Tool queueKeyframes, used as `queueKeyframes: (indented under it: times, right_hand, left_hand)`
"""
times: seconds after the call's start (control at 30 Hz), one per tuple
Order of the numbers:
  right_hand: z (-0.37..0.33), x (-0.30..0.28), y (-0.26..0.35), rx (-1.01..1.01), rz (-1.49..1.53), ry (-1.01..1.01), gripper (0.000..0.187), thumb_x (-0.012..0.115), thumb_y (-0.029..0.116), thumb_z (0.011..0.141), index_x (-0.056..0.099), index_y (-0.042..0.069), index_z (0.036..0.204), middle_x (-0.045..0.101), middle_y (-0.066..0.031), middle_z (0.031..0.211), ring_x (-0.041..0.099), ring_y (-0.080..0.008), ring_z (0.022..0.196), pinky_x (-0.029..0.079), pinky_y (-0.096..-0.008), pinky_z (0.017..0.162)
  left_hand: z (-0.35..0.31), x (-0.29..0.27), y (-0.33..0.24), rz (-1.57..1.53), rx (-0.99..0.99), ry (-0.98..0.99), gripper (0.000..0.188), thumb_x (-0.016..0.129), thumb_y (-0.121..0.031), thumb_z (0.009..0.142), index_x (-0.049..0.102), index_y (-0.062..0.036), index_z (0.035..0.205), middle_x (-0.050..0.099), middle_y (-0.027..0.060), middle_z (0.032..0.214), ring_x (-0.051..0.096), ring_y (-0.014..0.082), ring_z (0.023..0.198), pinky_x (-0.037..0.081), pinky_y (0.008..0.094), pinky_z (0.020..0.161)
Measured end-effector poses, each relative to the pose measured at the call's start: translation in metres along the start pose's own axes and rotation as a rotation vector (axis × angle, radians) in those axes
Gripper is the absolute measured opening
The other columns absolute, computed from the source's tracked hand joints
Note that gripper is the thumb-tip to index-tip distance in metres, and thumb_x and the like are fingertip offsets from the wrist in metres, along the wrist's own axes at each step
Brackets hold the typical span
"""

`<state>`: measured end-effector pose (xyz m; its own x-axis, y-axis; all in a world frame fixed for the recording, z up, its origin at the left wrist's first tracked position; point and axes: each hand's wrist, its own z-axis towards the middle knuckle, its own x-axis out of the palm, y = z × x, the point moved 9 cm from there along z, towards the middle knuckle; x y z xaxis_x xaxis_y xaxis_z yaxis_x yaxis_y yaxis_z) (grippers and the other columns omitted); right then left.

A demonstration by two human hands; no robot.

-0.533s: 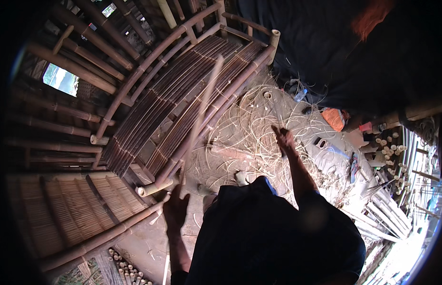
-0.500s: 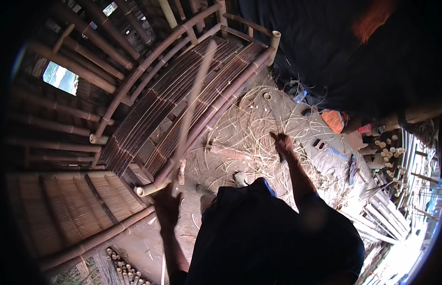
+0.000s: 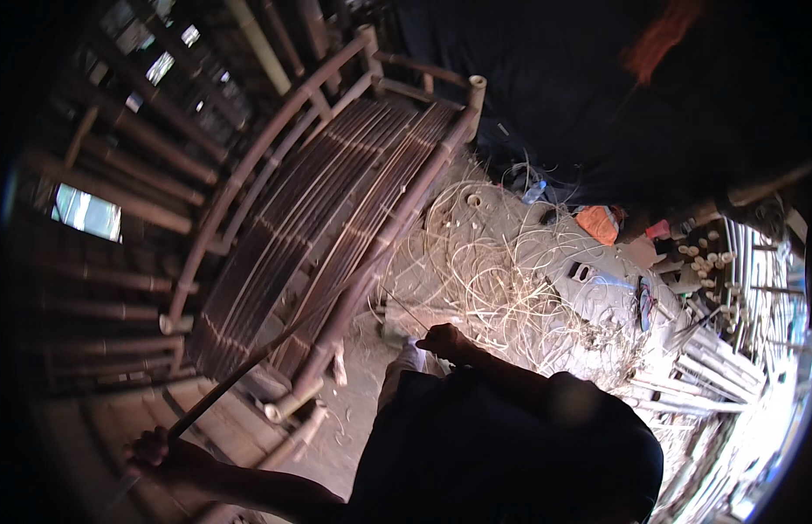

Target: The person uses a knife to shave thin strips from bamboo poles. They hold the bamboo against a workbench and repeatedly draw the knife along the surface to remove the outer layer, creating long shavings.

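Observation:
My left hand [image 3: 153, 452] is closed around a long bamboo strip [image 3: 223, 388] at the lower left. The strip slants up and to the right across the slatted bamboo bench [image 3: 327, 183]; whether it touches the bench I cannot tell. In front of my body, my right hand [image 3: 446, 343] is closed, its fingers in shadow. A thin straight line [image 3: 408, 312] runs up and left from those fingers, too fine to name. Just below the right hand, a foot [image 3: 411, 356] shows on the floor.
Curly bamboo shavings [image 3: 502, 279] cover the floor right of the bench. Beyond them are a plastic bottle [image 3: 534, 192], an orange bag [image 3: 597, 224] and a grey block [image 3: 581, 272]. Bamboo poles [image 3: 694, 377] lie stacked at the right. A bamboo panel [image 3: 100, 419] is at lower left.
My left hand has moved left and down, and the bamboo strip has tilted from steep to a lower slant. My right hand has come left and closer to my body. The view has shifted slightly.

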<state>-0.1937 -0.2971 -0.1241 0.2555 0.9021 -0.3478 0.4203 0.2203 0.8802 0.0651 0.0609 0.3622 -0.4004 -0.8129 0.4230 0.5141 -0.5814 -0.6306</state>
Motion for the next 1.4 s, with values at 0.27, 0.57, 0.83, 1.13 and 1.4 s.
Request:
queueKeyframes:
  times: [0.27, 0.57, 0.83, 1.13, 1.4]
  right_hand:
    - [0.105, -0.057, 0.152, 0.184, 0.663, -0.148, 0.061, 0.066, 0.056, 0.085, 0.070, -0.004, 0.086, 0.066, -0.0097, 0.070, 0.059, -0.0134, 0.057, 0.047, -0.0303, 0.051]
    - [0.254, -0.054, 0.102, 0.136, 1.125, -0.352, 0.042, 0.068, 0.037, 0.089, 0.067, -0.002, 0.104, 0.071, -0.0138, 0.087, 0.066, -0.0192, 0.068, 0.053, -0.0322, 0.060]
    - [0.333, -0.079, 0.087, -0.132, 1.138, -0.371, 0.073, 0.073, 0.065, 0.074, 0.065, 0.002, 0.109, 0.068, -0.0133, 0.085, 0.066, -0.0229, 0.070, 0.054, -0.0365, 0.059]
    - [0.427, -0.117, 0.093, 0.433, 1.132, -0.324, 0.017, 0.066, 0.015, 0.088, 0.065, -0.001, 0.094, 0.069, -0.0141, 0.079, 0.066, -0.0243, 0.062, 0.054, -0.0363, 0.054]
    - [0.457, -0.134, 0.091, 0.428, 1.082, -0.280, 0.018, 0.067, 0.016, 0.088, 0.066, -0.002, 0.092, 0.069, -0.0130, 0.079, 0.066, -0.0221, 0.063, 0.053, -0.0341, 0.054]
  left_hand:
    - [-0.072, -0.011, 0.187, 1.064, -0.573, 0.054, 0.031, 0.054, -0.016, 0.099, 0.058, 0.0004, 0.125, 0.065, 0.0120, 0.119, 0.062, 0.0200, 0.105, 0.051, 0.0327, 0.087]
    - [-0.139, 0.001, 0.268, 0.911, -1.006, 0.153, 0.043, 0.042, -0.023, 0.103, 0.044, 0.0069, 0.135, 0.056, 0.0172, 0.133, 0.053, 0.0338, 0.124, 0.049, 0.0411, 0.102]
    - [-0.122, -0.023, 0.268, 1.456, -0.259, 0.958, 0.038, 0.047, -0.023, 0.099, 0.057, 0.0005, 0.127, 0.055, 0.0200, 0.132, 0.048, 0.0348, 0.128, 0.045, 0.0449, 0.102]
    - [-0.088, -0.073, 0.243, 0.921, -0.759, -0.465, 0.045, 0.051, -0.025, 0.100, 0.046, 0.0024, 0.135, 0.049, 0.0180, 0.136, 0.057, 0.0319, 0.119, 0.049, 0.0398, 0.101]
    - [-0.050, -0.054, 0.277, 1.005, -0.653, -0.433, 0.042, 0.044, -0.023, 0.102, 0.046, 0.0040, 0.134, 0.049, 0.0193, 0.135, 0.058, 0.0287, 0.118, 0.053, 0.0361, 0.098]
